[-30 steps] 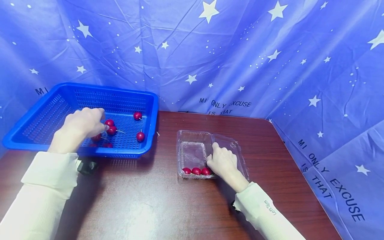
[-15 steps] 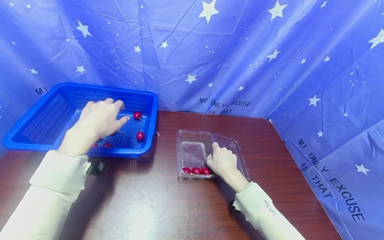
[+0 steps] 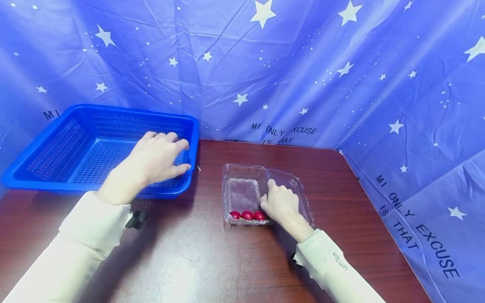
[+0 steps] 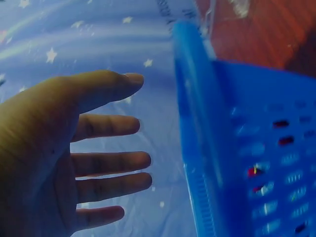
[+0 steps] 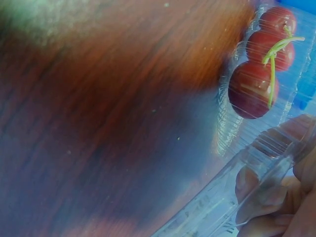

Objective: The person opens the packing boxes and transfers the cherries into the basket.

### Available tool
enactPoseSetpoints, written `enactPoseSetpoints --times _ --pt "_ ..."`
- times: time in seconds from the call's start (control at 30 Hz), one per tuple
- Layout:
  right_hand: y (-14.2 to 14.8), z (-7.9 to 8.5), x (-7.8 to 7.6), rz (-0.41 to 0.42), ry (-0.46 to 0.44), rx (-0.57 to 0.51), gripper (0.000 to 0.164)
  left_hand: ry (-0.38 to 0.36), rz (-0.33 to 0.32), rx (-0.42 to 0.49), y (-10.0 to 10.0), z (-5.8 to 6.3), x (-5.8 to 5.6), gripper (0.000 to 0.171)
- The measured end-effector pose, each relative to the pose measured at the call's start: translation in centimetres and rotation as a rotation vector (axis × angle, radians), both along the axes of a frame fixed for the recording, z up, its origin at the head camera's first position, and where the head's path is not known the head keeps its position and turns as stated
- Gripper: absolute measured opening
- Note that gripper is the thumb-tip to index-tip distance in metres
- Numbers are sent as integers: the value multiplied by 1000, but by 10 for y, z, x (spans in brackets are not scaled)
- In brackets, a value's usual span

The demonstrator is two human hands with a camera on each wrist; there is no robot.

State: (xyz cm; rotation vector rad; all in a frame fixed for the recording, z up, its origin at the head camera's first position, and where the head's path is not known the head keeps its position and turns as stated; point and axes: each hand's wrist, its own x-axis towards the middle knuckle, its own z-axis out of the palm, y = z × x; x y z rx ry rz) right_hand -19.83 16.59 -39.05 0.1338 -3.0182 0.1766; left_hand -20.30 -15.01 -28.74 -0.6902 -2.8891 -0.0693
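My left hand (image 3: pixel 157 158) hovers over the right end of the blue plastic basket (image 3: pixel 38 181), fingers extended and thumb apart. The left wrist view shows the palm and fingers (image 4: pixel 108 165) holding nothing, beside the basket's rim (image 4: pixel 197 94). Red bits (image 4: pixel 254 171) show through the basket's slots there; in the head view this hand covers that part of the basket. My right hand (image 3: pixel 282 204) grips the near right edge of a clear plastic clamshell box (image 3: pixel 244 168), fingers curled round the plastic. Three red cherries (image 3: pixel 247 215) lie in a row along its near side, green stems (image 5: pixel 272 64) showing.
The box's lid (image 3: pixel 293 181) lies folded out to the right, partly behind the right hand. A small pale stem-like scrap (image 3: pixel 198 168) lies by the basket's right side. A blue starred curtain (image 3: pixel 235 71) hangs behind the brown table (image 3: pixel 182 252) and along its right.
My left hand has moved rightward over the basket, from its middle to its right end, now covering cherries seen there earlier. The right hand and the box have stayed put.
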Motion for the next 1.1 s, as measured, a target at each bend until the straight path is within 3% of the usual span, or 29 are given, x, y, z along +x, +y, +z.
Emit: enactPoseSetpoints --times 0.47,0.83,1.1 --pt "1 -1 0 -7 -9 2 19 110 -126 -113 36 -16 1 44" --pt "1 0 0 -6 -7 -3 19 117 -271 -65 62 -36 5 45" --pt "0 1 0 -9 -7 1 19 75 -323 -27 80 -55 9 43"
